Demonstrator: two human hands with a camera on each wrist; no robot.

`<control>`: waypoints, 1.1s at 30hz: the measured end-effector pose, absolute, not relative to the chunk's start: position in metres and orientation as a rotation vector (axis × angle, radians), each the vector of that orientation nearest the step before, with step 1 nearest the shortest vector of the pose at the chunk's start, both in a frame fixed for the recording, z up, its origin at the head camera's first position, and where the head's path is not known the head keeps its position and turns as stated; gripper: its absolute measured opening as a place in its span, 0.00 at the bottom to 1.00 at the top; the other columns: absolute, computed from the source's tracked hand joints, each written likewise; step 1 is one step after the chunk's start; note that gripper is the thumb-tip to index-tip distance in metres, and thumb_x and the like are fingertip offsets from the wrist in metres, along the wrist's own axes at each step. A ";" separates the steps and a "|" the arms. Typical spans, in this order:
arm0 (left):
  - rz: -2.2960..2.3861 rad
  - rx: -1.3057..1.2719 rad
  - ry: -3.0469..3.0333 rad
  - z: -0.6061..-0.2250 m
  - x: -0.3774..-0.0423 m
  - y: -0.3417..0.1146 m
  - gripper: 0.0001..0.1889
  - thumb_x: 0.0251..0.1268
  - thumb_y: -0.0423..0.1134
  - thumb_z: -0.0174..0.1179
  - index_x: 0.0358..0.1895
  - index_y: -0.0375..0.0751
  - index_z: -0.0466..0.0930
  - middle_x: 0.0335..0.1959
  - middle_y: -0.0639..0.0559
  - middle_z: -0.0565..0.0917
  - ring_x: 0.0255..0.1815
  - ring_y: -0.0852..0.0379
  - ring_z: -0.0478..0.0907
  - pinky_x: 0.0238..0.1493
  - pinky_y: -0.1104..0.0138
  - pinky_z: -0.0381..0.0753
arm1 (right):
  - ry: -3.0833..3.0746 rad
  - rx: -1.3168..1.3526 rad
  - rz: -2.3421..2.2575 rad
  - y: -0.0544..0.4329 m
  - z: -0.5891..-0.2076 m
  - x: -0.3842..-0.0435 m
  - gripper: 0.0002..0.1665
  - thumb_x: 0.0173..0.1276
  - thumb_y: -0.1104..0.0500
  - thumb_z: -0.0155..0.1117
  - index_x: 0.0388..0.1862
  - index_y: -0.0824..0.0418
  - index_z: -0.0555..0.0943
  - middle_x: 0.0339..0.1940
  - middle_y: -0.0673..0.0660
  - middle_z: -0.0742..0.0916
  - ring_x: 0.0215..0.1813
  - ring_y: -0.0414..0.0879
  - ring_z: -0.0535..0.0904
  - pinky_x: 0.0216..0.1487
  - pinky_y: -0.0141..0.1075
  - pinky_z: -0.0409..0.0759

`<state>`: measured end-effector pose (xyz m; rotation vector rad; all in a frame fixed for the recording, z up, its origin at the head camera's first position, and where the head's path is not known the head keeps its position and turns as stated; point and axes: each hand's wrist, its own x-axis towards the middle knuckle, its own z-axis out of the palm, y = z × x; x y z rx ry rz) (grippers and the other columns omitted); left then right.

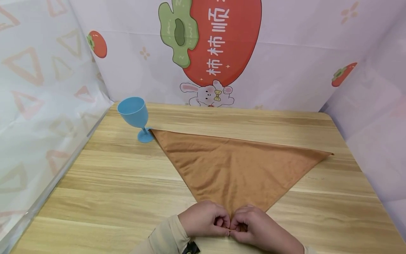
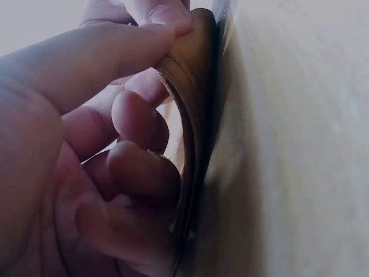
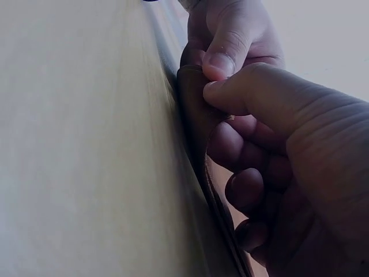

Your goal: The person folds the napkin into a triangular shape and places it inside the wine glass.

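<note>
A brown cloth (image 1: 234, 165) lies as a triangle on the table, its long fold at the back and its point toward the person. At that near point my left hand (image 1: 207, 219) and right hand (image 1: 258, 227) meet, thumbs side by side, each pinching the cloth tip. In the left wrist view the cloth edge (image 2: 193, 75) curves up between thumb and fingers, just off the tabletop. The right wrist view shows the right thumb (image 3: 242, 95) pressing the cloth (image 3: 193, 95) beside the left thumb, with the other right fingers curled below.
A blue plastic goblet (image 1: 134, 114) stands at the back left, its base touching the cloth's left corner. The wooden table (image 1: 120, 190) is bordered by printed white sheets (image 1: 295, 60) at the back and sides. A small black item (image 1: 191, 248) shows by the left cuff.
</note>
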<state>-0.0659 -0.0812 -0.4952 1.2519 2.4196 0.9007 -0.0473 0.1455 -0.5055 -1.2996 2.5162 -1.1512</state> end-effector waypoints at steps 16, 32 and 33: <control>0.797 1.292 2.475 -0.495 -0.064 -0.080 0.08 0.58 0.42 0.70 0.24 0.56 0.81 0.17 0.73 0.65 0.18 0.84 0.56 0.23 0.86 0.61 | 2.522 -1.385 -1.160 0.145 -0.507 -0.047 0.09 0.64 0.57 0.75 0.32 0.42 0.83 0.32 0.31 0.79 0.33 0.25 0.73 0.42 0.23 0.71; 0.893 1.260 2.482 -0.496 -0.066 -0.081 0.06 0.58 0.40 0.69 0.27 0.55 0.81 0.22 0.71 0.71 0.23 0.82 0.62 0.27 0.87 0.64 | 2.427 -1.316 -1.324 0.145 -0.506 -0.046 0.07 0.65 0.59 0.73 0.37 0.45 0.85 0.35 0.37 0.84 0.36 0.28 0.77 0.37 0.22 0.76; 0.897 1.272 2.490 -0.497 -0.066 -0.081 0.06 0.58 0.41 0.70 0.29 0.55 0.82 0.24 0.71 0.73 0.24 0.81 0.64 0.29 0.87 0.64 | 2.411 -1.298 -1.339 0.146 -0.506 -0.046 0.07 0.66 0.59 0.73 0.37 0.45 0.85 0.35 0.38 0.85 0.36 0.28 0.78 0.37 0.24 0.77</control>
